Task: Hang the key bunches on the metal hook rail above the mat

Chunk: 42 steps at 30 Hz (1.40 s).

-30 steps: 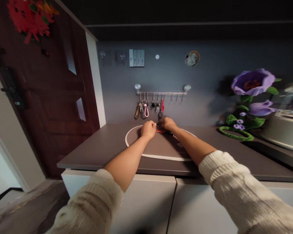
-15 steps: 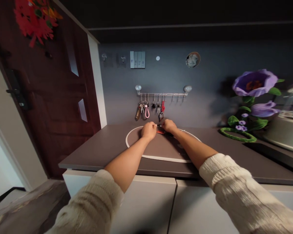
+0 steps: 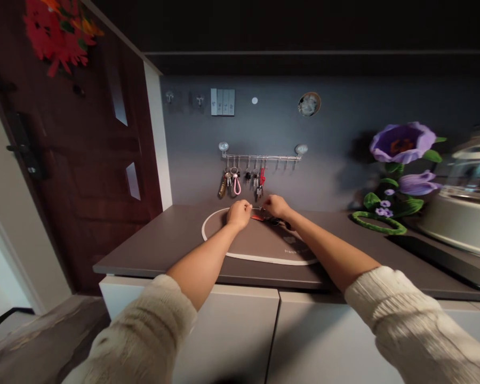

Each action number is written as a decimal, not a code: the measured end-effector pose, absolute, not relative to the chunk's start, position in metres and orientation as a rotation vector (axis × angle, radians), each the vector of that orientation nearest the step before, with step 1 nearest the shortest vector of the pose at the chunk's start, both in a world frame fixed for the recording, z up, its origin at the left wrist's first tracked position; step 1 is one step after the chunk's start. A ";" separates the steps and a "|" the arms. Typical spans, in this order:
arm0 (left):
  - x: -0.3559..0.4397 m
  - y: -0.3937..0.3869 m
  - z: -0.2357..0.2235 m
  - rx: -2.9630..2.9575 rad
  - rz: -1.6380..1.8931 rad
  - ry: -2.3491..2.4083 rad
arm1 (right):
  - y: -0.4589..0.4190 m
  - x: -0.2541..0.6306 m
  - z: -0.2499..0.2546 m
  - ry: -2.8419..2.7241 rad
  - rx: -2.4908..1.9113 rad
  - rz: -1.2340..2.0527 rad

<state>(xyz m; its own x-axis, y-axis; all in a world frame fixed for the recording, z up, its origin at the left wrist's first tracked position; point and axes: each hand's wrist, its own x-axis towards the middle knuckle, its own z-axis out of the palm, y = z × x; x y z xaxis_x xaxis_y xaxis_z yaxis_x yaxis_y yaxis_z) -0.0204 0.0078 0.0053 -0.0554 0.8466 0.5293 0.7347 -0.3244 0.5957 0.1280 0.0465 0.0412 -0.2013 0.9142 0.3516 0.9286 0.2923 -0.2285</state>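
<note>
Over a brown mat with a white rim (image 3: pixel 264 260), my left hand (image 3: pixel 239 214) is closed in a pinch; what lies between its fingertips is too small to make out. Just to its right, my right hand (image 3: pixel 276 205) pinches a small shiny metal piece (image 3: pixel 262 208), perhaps a ring or a key. A narrow gap separates the two hands. Below them, a red-orange strip (image 3: pixel 258 217) lies on the mat. Some dark small items (image 3: pixel 278 221) rest beneath my right hand and are partly hidden by it.
Behind my hands, a clear hook rail (image 3: pixel 264 157) holds several key bunches, one with a pink loop (image 3: pixel 237 185). Purple crocheted flowers (image 3: pixel 402 144) and a white appliance (image 3: pixel 460 213) stand on the right. A dark red door (image 3: pixel 92 186) is on the left.
My hands have drawn slightly apart, widening the gap between them. More of the dark items and the mat's lettering now shows. The view has shifted slightly to the right.
</note>
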 end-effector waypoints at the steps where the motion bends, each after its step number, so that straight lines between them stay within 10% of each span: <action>1: -0.021 0.009 0.005 2.075 1.340 1.732 | 0.043 0.129 0.041 -2.128 -1.603 -0.024; 42: -0.017 0.009 0.014 1.631 1.776 1.017 | 0.026 0.110 0.024 -1.592 -0.758 0.966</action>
